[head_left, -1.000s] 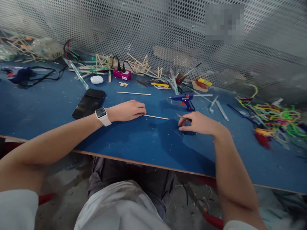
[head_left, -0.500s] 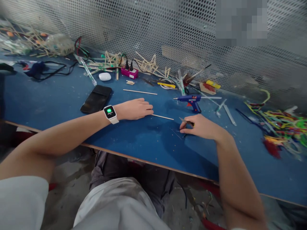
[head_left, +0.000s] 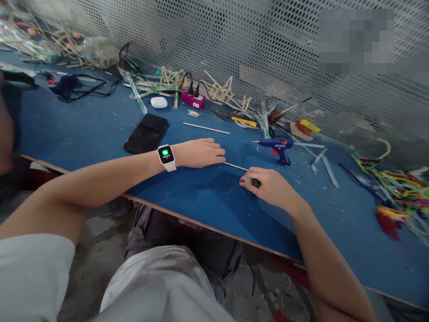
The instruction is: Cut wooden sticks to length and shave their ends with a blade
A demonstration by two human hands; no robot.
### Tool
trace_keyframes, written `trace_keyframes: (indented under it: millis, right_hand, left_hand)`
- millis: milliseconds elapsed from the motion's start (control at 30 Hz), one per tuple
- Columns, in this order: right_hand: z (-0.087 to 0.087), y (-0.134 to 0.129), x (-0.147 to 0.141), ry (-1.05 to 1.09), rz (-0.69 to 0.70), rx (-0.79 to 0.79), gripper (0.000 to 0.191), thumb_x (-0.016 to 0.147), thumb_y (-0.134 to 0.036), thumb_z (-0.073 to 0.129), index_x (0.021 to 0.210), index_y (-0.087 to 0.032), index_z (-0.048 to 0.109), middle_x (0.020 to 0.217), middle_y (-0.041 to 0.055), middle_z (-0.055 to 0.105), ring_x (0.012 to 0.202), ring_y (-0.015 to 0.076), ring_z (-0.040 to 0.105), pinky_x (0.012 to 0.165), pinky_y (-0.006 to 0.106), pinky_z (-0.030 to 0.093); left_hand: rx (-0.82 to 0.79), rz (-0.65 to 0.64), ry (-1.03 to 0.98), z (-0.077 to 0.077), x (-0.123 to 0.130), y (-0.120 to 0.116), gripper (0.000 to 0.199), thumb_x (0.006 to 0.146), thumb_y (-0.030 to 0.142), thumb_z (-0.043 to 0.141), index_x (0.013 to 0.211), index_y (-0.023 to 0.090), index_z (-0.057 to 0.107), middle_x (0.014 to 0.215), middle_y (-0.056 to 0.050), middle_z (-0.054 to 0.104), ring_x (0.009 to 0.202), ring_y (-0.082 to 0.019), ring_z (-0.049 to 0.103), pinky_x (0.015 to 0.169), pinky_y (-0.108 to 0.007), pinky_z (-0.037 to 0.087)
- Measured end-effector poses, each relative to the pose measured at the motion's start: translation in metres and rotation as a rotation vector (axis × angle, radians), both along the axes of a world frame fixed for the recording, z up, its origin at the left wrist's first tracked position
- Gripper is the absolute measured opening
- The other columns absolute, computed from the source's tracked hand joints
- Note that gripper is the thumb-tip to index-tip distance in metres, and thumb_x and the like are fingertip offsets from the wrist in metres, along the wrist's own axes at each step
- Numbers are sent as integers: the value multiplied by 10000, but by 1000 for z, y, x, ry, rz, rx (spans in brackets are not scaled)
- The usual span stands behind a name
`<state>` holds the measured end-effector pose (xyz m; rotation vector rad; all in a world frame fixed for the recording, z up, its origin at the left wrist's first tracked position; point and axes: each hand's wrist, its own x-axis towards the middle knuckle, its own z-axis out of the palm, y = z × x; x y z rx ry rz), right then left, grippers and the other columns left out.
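Observation:
A thin wooden stick (head_left: 235, 166) lies on the blue table (head_left: 201, 201) between my hands. My left hand (head_left: 203, 153), with a white watch on the wrist, is closed over its left end. At the stick's right end is my right hand (head_left: 266, 185), closed around a small tool (head_left: 256, 182) with a black and yellow handle. The fingers cover most of that tool, so its exact kind is hidden. A second thin stick (head_left: 207, 128) lies farther back, and a few short stick pieces (head_left: 193, 113) rest behind it.
Beyond my right hand lies a blue glue gun (head_left: 277, 145). A black pouch (head_left: 145, 133), a white case (head_left: 158, 103), a purple power strip (head_left: 193, 99) and a yellow cutter (head_left: 244, 121) lie farther back. Stick frames line the mesh wall. Another person's arm (head_left: 5, 129) shows at far left.
My right hand has moved left with the tool to the stick's right end. My left hand stays on the stick. The camera view has shifted, and another person's arm now shows at far left.

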<state>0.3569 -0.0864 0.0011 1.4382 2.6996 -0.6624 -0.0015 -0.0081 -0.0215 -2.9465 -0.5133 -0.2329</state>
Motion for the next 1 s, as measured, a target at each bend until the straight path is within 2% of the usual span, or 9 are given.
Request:
trace_keyframes:
  millis: [133,267,333,567,833,1000]
  right_hand:
    - [5,-2,11,53,49,75,332,1239,-579,700,1229,-314,901,1192,97,890,958,275,808,915,425,601]
    - [8,3,25,65,91,112,291,1199,-522,778,1036,-289,837,977,50,836,816,232,747,794,393,534]
    - [7,5,27,73,114,123,294,1201,-499,783,1003,-284,814,942,39,829,789,219,741,780,384,536]
    - [-4,4,19,86,137,231,172,1174,-374,767,1038,-283,820,969,28,842,810,207,768,762,363,540]
    - [-15,4,14,81,111,345,281,1259,-398,700,1103,-289,906,1118,53,915,832,204,809,774,363,595]
    - [-25,7,9,98,87,420,265,1248,-333,700,1221,-304,962,1199,62,932,838,206,826,742,364,596]
  left_hand:
    - [46,-9,-2,0,1,-1,313,1286,125,636,1394,264,894,1327,-101,930,1212,-274,839,1068,-412,517]
    - [86,-23,-5,0,2,-1,307,1282,98,629,1377,231,889,1304,-108,931,1191,-267,836,1039,-411,503]
    - [98,-30,-11,-1,2,-1,297,1279,95,642,1372,227,891,1300,-108,932,1170,-264,835,1020,-410,500]
    - [130,-43,-34,-3,2,-1,270,1270,91,686,1343,241,898,1275,-89,935,1122,-246,835,995,-387,503]
    - [152,-43,-17,-3,1,-1,247,1258,96,723,1361,237,898,1238,-82,932,1127,-239,835,996,-385,512]
    - [148,-27,-4,-4,3,-1,243,1272,111,716,1366,244,896,1239,-78,931,1135,-238,836,998,-388,513]
